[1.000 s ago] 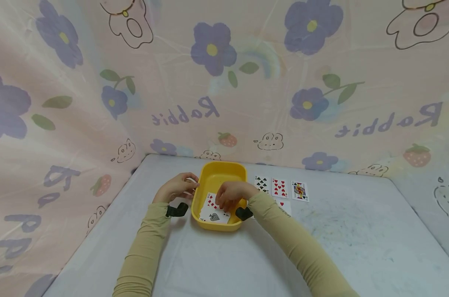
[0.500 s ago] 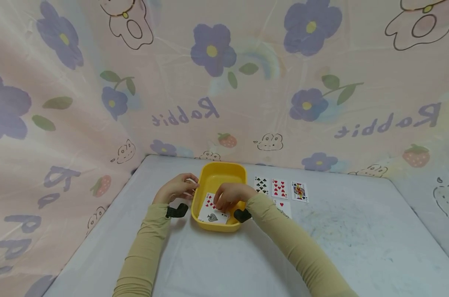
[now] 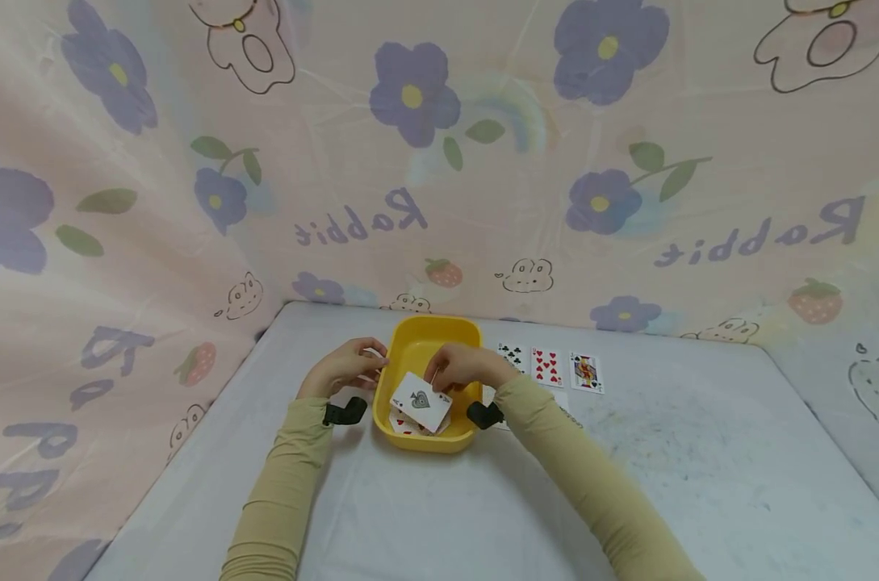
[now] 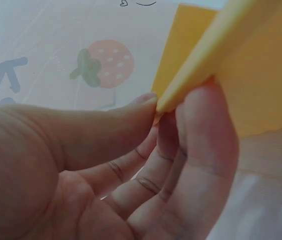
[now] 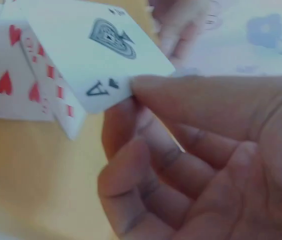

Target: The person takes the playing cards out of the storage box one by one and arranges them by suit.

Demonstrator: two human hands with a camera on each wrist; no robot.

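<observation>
My left hand (image 3: 346, 367) pinches the left rim of a yellow plastic tray (image 3: 439, 445); the left wrist view shows the thumb (image 4: 126, 117) and fingers on either side of the rim. Over the tray, my right hand (image 3: 464, 367) holds the ace of spades (image 3: 420, 401) by a corner between thumb and fingers. The ace (image 5: 106, 50) is tilted, face up, above the other playing cards. Under it in the right wrist view are a diamonds card (image 5: 56, 85), slanting up beside it, and a hearts card (image 5: 11, 85). The ace partly hides these cards.
Right of the tray, a clubs card (image 3: 512, 352), a hearts card (image 3: 546, 367) and a face card (image 3: 587, 374) lie in a row on the white tabletop (image 3: 701, 452). More cards in front of them are partly covered by the right sleeve (image 3: 555, 436). Printed cloth walls (image 3: 483, 202) enclose the table.
My right hand has taken the ace of spades up from the pile and moved slightly away and right. The ace has turned and now covers the diamonds card. My left hand stays at the rim.
</observation>
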